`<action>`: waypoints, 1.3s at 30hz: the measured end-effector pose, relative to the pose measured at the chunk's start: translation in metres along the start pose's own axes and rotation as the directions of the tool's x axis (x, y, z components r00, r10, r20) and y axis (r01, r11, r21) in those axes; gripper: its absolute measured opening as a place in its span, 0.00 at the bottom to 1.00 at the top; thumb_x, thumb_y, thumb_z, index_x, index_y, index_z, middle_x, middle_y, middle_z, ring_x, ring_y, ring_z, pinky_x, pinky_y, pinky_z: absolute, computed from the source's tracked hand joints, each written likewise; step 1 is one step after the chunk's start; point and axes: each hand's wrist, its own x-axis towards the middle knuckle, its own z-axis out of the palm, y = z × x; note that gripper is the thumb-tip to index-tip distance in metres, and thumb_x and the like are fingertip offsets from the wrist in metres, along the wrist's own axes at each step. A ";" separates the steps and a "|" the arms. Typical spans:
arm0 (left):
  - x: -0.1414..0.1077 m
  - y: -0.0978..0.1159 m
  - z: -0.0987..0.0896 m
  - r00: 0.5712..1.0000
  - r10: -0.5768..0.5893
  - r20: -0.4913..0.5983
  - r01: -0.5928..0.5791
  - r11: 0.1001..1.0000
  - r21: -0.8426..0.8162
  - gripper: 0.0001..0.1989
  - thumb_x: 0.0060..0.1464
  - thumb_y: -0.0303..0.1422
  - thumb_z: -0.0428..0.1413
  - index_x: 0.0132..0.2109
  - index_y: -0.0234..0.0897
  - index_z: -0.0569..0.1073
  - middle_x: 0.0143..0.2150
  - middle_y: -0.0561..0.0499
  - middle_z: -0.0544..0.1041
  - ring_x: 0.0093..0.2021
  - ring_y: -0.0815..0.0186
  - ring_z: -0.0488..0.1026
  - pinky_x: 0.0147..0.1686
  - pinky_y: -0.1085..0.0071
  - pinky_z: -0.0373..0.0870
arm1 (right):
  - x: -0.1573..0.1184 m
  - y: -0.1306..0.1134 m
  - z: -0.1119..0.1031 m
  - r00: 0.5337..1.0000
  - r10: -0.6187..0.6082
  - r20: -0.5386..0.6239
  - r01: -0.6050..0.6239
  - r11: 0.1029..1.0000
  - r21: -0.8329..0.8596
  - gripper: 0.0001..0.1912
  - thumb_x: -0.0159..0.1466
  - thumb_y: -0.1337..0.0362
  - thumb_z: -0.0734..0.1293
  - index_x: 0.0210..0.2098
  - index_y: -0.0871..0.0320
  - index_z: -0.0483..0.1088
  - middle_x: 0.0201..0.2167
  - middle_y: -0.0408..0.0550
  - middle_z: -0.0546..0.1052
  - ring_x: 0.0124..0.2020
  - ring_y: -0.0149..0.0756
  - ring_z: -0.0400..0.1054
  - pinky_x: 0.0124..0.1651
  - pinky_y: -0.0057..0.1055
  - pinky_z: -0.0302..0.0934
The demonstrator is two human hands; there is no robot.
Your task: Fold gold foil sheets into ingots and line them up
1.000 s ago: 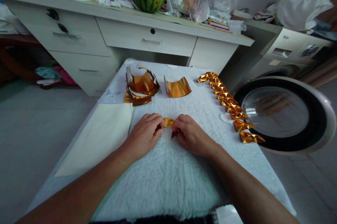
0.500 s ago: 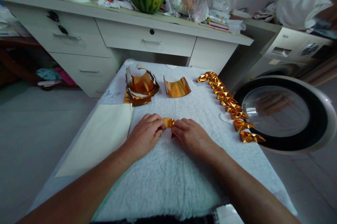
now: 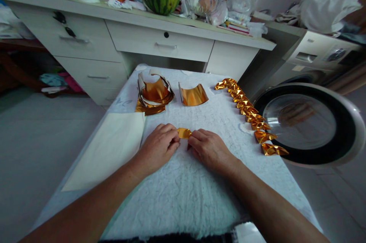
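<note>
I see left hand point(image 3: 163, 144) and right hand point(image 3: 211, 149) pinching opposite ends of gold foil strip point(image 3: 183, 133) | strip between them over tablecloth point(image 3: 177, 193) | two-ended grip likely keeps it steady

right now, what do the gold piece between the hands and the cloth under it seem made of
Gold piece: probably foil or foil-coated paper, glossy, given its metallic sheen. Cloth: seemingly soft fabric, matte, with puckered surface and fuzzy near edge; fibre unclear.
</note>
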 end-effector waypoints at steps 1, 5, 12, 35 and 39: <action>0.000 0.000 0.000 1.000 0.001 0.000 -0.001 1.000 -0.005 0.05 0.56 0.25 0.54 0.33 0.38 0.68 0.38 0.50 0.71 0.42 0.61 0.67 0.43 0.63 0.65 | 0.000 0.000 -0.001 1.000 0.007 0.004 -0.007 1.000 0.009 0.07 0.66 0.70 0.60 0.35 0.59 0.70 0.34 0.46 0.73 0.34 0.34 0.62 0.35 0.31 0.52; -0.001 0.001 0.000 1.000 0.004 0.001 -0.004 1.000 -0.015 0.04 0.56 0.26 0.55 0.32 0.38 0.68 0.38 0.51 0.71 0.42 0.61 0.67 0.44 0.63 0.65 | 0.000 0.000 -0.003 1.000 0.004 0.008 -0.004 1.000 0.024 0.05 0.63 0.70 0.62 0.35 0.59 0.70 0.35 0.47 0.73 0.36 0.35 0.62 0.37 0.31 0.54; -0.001 0.000 -0.001 1.000 0.018 0.001 -0.018 1.000 0.005 0.05 0.58 0.25 0.51 0.34 0.38 0.69 0.38 0.51 0.72 0.42 0.61 0.67 0.44 0.62 0.65 | 0.000 -0.001 -0.004 1.000 -0.015 0.009 0.015 1.000 0.015 0.05 0.65 0.66 0.63 0.37 0.59 0.71 0.37 0.48 0.72 0.37 0.36 0.63 0.39 0.32 0.55; -0.004 0.000 -0.006 1.000 0.026 0.002 -0.026 0.999 -0.033 0.08 0.53 0.21 0.52 0.35 0.38 0.70 0.39 0.50 0.73 0.44 0.61 0.68 0.46 0.62 0.66 | 0.001 0.000 0.004 0.998 0.049 -0.043 -0.048 0.999 0.024 0.06 0.64 0.71 0.61 0.34 0.58 0.70 0.34 0.47 0.72 0.35 0.35 0.63 0.38 0.31 0.55; -0.007 0.002 -0.007 0.999 0.043 0.013 -0.043 0.999 -0.032 0.10 0.48 0.23 0.58 0.39 0.39 0.71 0.42 0.50 0.73 0.46 0.59 0.68 0.48 0.60 0.66 | 0.000 0.004 0.003 0.988 0.128 -0.084 -0.112 0.979 0.169 0.08 0.60 0.75 0.61 0.34 0.58 0.68 0.33 0.46 0.71 0.36 0.34 0.64 0.39 0.29 0.56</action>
